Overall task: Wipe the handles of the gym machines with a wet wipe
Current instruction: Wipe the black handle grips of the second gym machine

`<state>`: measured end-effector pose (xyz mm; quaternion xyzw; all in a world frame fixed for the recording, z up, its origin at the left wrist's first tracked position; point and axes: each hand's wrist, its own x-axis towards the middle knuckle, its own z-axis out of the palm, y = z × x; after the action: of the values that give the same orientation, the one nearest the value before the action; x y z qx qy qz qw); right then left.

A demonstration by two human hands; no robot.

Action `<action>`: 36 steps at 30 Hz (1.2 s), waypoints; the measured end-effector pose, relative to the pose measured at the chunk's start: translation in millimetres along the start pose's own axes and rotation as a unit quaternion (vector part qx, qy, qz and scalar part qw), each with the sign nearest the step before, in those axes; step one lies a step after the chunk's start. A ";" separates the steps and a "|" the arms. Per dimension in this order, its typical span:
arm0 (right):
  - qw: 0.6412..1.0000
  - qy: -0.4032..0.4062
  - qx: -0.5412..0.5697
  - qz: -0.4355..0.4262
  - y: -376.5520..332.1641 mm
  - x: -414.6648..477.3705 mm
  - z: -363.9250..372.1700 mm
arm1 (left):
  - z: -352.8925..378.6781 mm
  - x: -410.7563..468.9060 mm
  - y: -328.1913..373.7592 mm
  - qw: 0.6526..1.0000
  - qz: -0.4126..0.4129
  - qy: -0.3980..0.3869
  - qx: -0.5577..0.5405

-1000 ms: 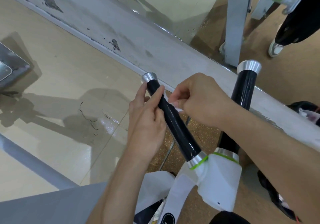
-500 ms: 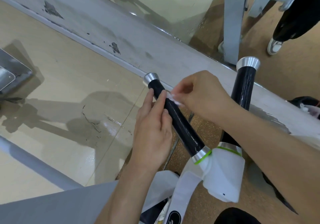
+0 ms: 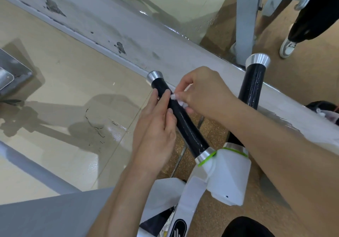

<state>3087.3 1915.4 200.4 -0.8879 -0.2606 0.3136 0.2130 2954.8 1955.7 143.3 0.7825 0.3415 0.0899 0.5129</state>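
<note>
Right hand [image 3: 203, 93] curled, fingertips pinching a small wad of wet wipe [image 3: 177, 100] against the black left handle [image 3: 185, 124], just below its silver end cap [image 3: 155, 76]. Left hand [image 3: 156, 126] alongside, fingers straight and laid flat on the same handle, steadying rather than gripping.

Wipe: light, limp, probably soaked, likely to bunch or tear if dragged by a corner. Better spread wider and wrapped round the bar than dabbed. Handle: rigid, fixed to the white hub [image 3: 231, 172], glossy and probably slick once wet. No lifting needed, only a firm squeeze and a slide along its length. Best hold judged to be round the bar's middle, wipe between palm and surface.

Room: free run from cap down to the silver collar [image 3: 204, 156] with its green ring, a hard stop at either end. Right handle [image 3: 254, 90] just beside, close behind the right forearm [image 3: 275, 145], so little elbow room on that side. Grey painted ledge [image 3: 110, 27] beneath and beyond, glossy floor [image 3: 60, 90] to the left, a bystander's shoe [image 3: 288, 47] well apart at upper right.
</note>
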 end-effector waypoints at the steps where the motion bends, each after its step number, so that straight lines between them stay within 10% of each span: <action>1: 1.000 -0.006 -0.009 -0.006 1.4 -2.2 -0.3 | 0.5 0.2 0.1 1.000 0.004 0.004 0.005; 6: 0.982 -0.125 -0.138 -0.010 0.0 -24.1 -20.5 | 4.6 -7.0 2.9 1.000 -0.008 0.001 0.022; 12: 0.992 -0.046 -0.118 -0.008 -3.4 -24.1 -9.7 | 8.8 -7.9 4.0 0.999 -0.020 0.011 0.029; 36: 0.948 -0.163 -0.236 -0.137 4.1 -79.0 -41.8 | 0.6 -55.3 31.2 0.998 0.024 -0.007 -0.057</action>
<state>3063.8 1856.1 263.2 -0.8051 -0.4777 0.3516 -0.0070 2927.4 1913.1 181.5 0.7602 0.3135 0.1162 0.5571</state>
